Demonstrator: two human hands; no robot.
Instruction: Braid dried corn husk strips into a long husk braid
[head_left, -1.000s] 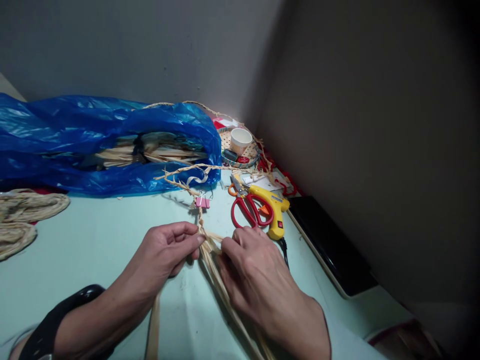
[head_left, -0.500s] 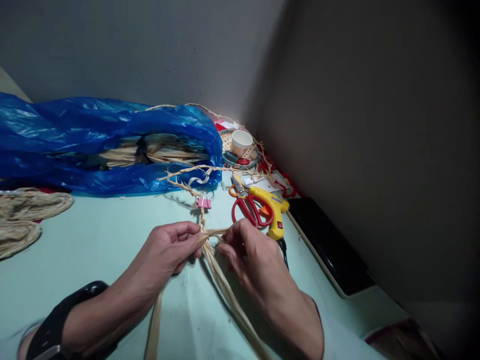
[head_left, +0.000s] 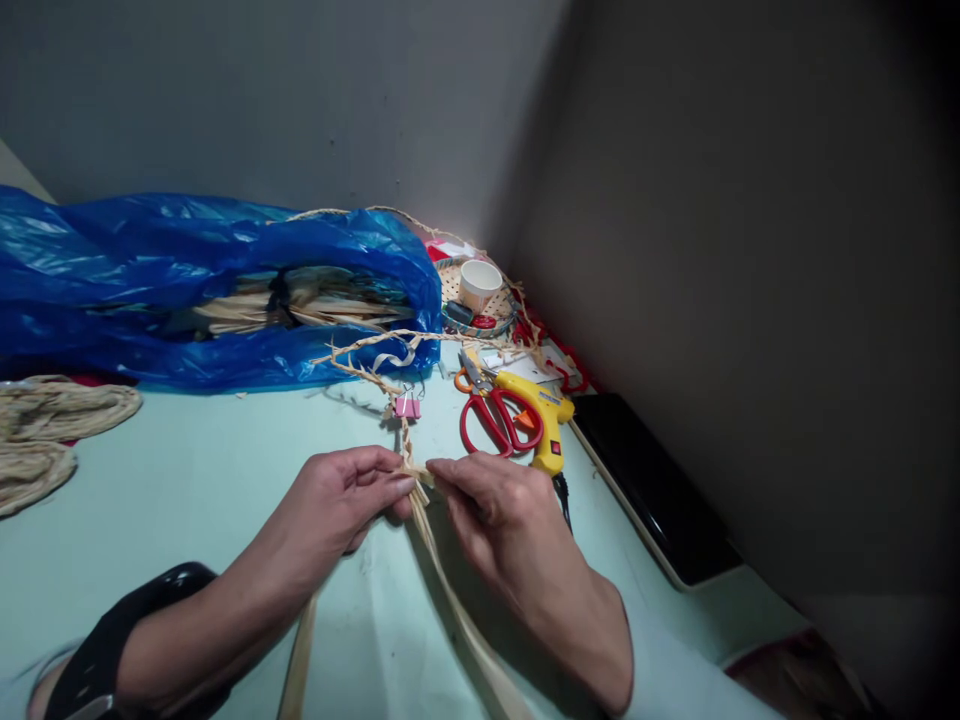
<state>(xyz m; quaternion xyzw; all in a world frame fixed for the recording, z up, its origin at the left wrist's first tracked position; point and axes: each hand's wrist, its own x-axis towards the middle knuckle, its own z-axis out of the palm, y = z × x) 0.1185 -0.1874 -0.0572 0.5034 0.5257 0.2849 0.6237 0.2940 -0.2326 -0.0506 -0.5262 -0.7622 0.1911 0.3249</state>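
My left hand (head_left: 360, 490) pinches a braid of pale dried-fibre strands (head_left: 407, 440) just below its plaited part. Close on the right, my right hand (head_left: 502, 520) has thumb and fingers closed on a short strand end beside the same spot. A pink binder clip (head_left: 407, 406) grips the braid above both hands. From there the finished cord (head_left: 442, 337) runs back across the table. Loose long strands (head_left: 469, 620) hang down toward me between my hands, and another flat strand (head_left: 298, 660) emerges below my left forearm.
Right of the braid lie red-handled scissors (head_left: 501, 418) and a yellow glue gun (head_left: 551, 430). A dark tablet-like device (head_left: 652, 480) is farther right. Behind stands a woven basket with a white cup (head_left: 480, 285). A blue plastic bag (head_left: 150, 250) of dried fibre fills the back left; coiled braids (head_left: 60, 410) sit left.
My right hand has moved slightly left, closer to my left fingertips, and the strand between them is now shorter. The hanging strands have shifted a little.
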